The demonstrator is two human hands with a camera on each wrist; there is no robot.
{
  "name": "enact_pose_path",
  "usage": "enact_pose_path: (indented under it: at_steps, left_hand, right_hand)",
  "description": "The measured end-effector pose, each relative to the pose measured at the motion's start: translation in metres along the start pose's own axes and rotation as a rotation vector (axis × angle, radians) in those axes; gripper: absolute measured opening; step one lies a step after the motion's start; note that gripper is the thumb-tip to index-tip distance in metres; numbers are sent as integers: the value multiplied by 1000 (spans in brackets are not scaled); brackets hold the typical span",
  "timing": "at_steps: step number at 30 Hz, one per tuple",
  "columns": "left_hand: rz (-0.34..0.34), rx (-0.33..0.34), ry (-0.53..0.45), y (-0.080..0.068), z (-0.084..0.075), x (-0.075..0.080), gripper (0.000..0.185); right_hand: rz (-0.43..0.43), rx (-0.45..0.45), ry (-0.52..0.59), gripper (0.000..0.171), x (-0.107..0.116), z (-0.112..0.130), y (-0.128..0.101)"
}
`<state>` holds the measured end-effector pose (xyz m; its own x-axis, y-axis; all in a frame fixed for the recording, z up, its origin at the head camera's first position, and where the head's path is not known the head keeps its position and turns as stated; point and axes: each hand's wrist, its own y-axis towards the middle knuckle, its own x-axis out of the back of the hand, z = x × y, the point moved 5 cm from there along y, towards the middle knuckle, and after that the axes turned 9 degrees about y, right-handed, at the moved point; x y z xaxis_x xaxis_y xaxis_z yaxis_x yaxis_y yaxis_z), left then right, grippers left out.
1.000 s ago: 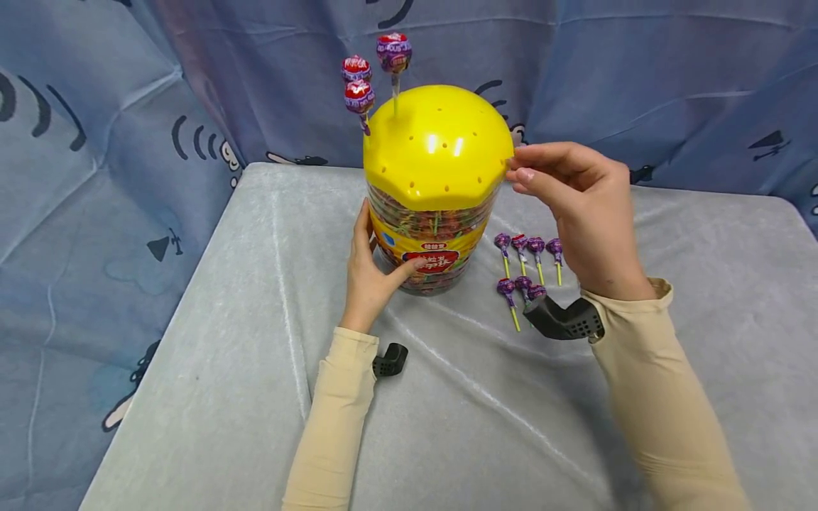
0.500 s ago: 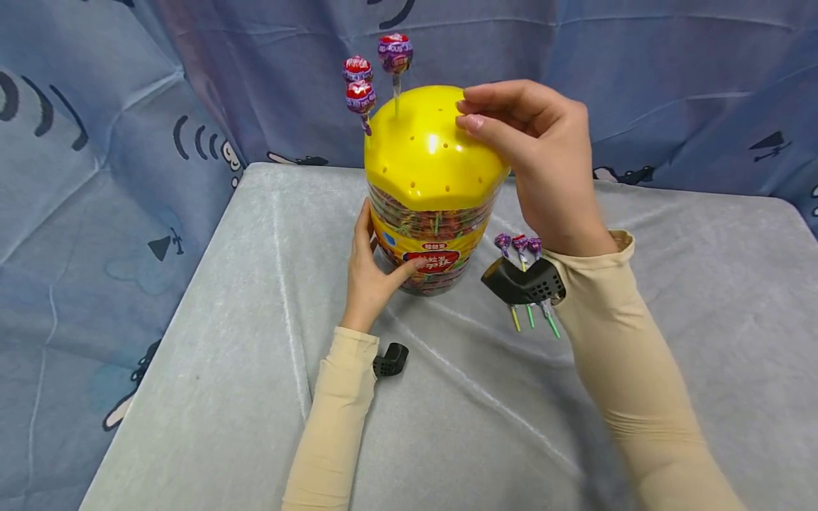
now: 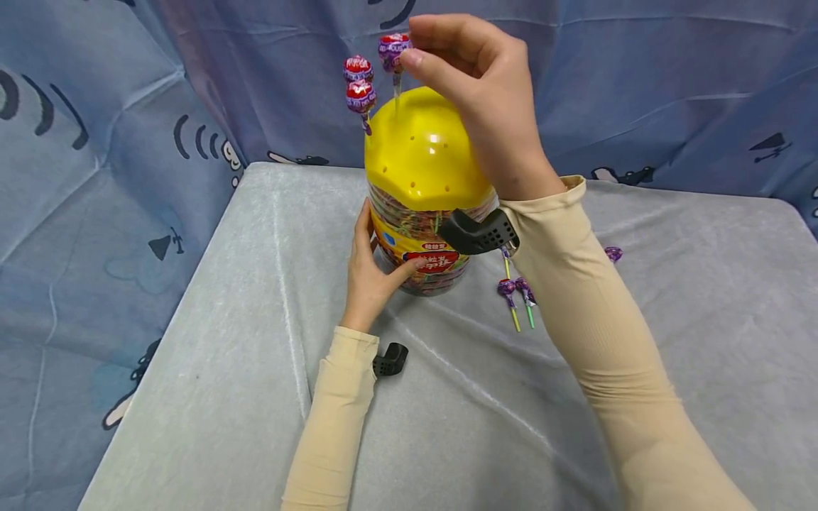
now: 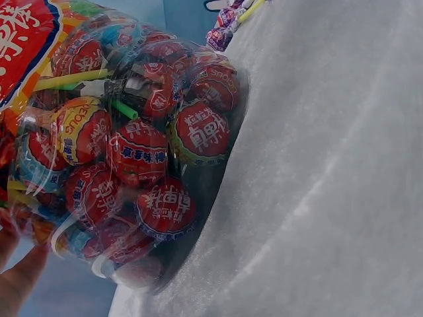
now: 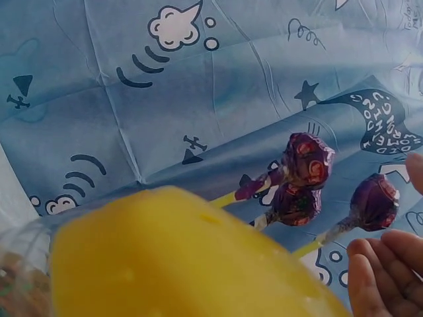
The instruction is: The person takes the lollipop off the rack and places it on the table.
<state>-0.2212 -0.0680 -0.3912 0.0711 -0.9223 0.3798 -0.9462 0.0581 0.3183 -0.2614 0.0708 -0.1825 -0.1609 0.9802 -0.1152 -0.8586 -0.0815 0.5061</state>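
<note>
A clear candy jar packed with wrapped lollipops stands on the table under a yellow domed lid with small holes. My left hand holds the jar's near left side, thumb across the label. Three purple-and-red lollipops stick up from the lid's back left. My right hand is raised over the lid, thumb and fingers parted beside the rightmost lollipop. The right wrist view shows that lollipop just beside the fingers. Two more lollipops lean close together there.
Several purple lollipops with yellow and green sticks lie right of the jar on the grey cloth-covered table, partly hidden by my right sleeve. A blue patterned curtain hangs behind.
My right hand has moved left and up, from the lid's right edge, across the lid, to the standing lollipop. The left hand and the jar have stayed in place.
</note>
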Motion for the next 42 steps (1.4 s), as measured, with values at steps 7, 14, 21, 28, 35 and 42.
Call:
enact_pose_path:
  at_steps: [7,14,21,28,35,42]
  left_hand:
    - [0,-1,2,0,0,1,110]
    - [1,-2,-9,0,-1,0,112]
    - [-4,-2,-4,0,-2,0,114]
    - [-2,-8,-16,0,-2,0,115]
    - [0,-19,-18,0,-1,0,110]
    - [-2,-12,-12,0,-1,0,112]
  right_hand:
    - [44,1,-39,31,-7,-1,5]
    - [63,8,-106,30,-10,-1,8]
    - [40,19,-59,26,-8,-2,8]
    - [18,15,-21,24,-5,-2,8]
    - [-1,3,41,25,-4,-3,8]
    - [-9,4,31,26,-4,-3,7]
